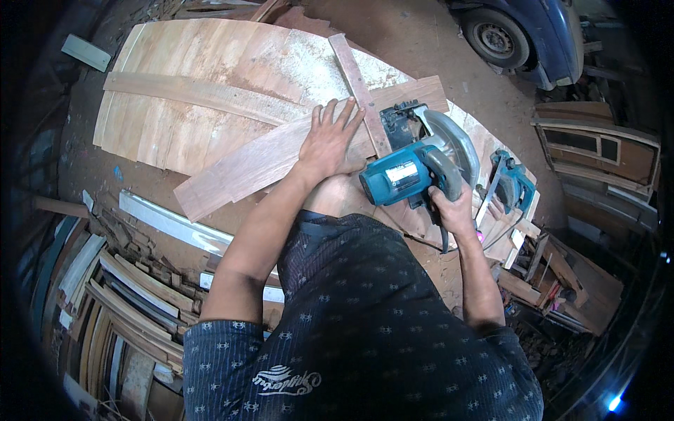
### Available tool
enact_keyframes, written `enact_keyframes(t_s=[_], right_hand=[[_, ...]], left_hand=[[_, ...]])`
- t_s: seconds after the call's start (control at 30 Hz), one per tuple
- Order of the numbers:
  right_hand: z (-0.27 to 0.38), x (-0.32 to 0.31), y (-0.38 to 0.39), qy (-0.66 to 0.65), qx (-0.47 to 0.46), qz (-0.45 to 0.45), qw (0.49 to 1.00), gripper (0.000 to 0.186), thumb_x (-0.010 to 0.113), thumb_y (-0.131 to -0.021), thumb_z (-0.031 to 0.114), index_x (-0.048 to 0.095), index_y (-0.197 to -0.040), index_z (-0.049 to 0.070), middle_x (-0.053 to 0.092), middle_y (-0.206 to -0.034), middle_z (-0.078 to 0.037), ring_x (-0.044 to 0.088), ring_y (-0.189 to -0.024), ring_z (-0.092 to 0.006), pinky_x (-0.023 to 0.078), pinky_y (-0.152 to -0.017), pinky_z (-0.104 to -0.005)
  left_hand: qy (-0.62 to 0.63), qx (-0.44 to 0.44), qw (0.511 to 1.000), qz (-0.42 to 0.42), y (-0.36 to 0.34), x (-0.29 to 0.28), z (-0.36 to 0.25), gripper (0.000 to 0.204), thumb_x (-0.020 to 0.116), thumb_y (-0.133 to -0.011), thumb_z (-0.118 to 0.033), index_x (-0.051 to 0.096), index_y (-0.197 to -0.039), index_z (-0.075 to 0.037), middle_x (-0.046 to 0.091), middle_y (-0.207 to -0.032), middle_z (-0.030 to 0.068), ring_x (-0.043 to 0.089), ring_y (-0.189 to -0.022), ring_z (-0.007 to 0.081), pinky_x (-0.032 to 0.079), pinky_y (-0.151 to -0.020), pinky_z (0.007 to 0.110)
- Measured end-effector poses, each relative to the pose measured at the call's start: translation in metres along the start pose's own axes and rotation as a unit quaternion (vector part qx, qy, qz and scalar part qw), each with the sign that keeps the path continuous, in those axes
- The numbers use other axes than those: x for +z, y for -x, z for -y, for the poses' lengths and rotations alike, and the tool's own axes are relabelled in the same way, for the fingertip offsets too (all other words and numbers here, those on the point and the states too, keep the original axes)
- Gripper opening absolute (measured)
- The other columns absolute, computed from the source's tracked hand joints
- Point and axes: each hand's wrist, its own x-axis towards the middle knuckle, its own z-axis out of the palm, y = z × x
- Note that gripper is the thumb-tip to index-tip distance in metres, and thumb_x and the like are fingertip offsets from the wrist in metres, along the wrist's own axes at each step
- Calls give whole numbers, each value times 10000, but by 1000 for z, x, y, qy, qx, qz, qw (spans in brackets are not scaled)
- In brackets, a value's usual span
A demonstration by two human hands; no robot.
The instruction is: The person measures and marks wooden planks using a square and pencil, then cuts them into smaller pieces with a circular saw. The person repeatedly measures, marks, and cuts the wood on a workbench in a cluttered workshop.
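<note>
Our right hand [455, 210] is clenched on the saw [397, 175] over the board [242, 168]; our left hand [326, 147], fingers [343, 116] spread, lies on that board beside a crossing strip [357, 84]. Another blue tool [518, 188] crowds the worktop [203, 52]; a car [562, 42] stands beyond.

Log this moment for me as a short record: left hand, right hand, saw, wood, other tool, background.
Left hand: spread on the reddish-brown plank, fingertips beside the crosswise strip
Right hand: gripping the handle of the blue circular saw
Saw position: right of the strip
Under plank: wide wooden panel, sawdust on top
Other tool: blue power tool, panel's right end
Background: blue vehicle, upper right
</note>
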Motion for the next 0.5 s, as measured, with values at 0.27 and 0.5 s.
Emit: enact_keyframes(t_s=[0.27, 0.5], right_hand=[[8, 1, 0, 12, -3, 4, 1000, 406, 718, -874, 122, 668, -1254, -14, 687, -1098, -56, 616, -1012, -149, 497, -936, -332], [4, 3, -1, 6, 3, 2, 1000, 358, 718, -870, 118, 667, -1199, -13, 669, -1061, -41, 606, -986, -137, 502, -907, -322]], left_hand=[[12, -2, 1000, -9, 0, -2, -2, 1183, 862, -648, -524, 336, -1621, -104, 296, -1679, 194, 255, -1520, 458, 183, -1250, 630], [2, -3, 1000, 5, -1, -1, -1, 1195, 859, -656, -544, 318, -1627, -103, 286, -1684, 192, 240, -1531, 450, 172, -1255, 631]])
